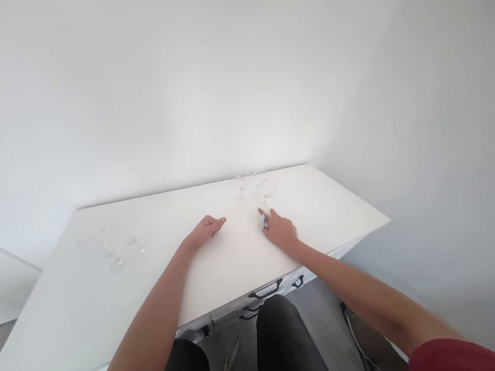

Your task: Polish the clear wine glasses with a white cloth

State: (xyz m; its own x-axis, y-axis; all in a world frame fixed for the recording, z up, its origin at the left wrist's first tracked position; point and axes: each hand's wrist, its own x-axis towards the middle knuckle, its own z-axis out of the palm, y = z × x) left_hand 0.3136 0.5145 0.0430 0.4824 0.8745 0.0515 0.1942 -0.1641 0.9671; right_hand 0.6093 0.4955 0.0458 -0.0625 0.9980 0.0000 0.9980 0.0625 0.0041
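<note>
My left hand (209, 225) is over the middle of the white table (222, 264), its fingers curled in and a fingertip pointing right. I see nothing in it. My right hand (279, 229) rests on the table to the right, thumb and fingers bent around a small greyish thing (265, 221) too small to make out. Just beyond the right hand stand several clear stemmed glasses (269, 187), close together near the back edge. More clear glassware (117, 262) is on the left part of the table, faint against the white.
A white wall (177, 96) rises behind the table, and another wall (453, 178) closes in on the right. Drawers with dark handles (267, 291) are under the front edge, above my knees (281, 337). Cables (362, 349) hang at the lower right.
</note>
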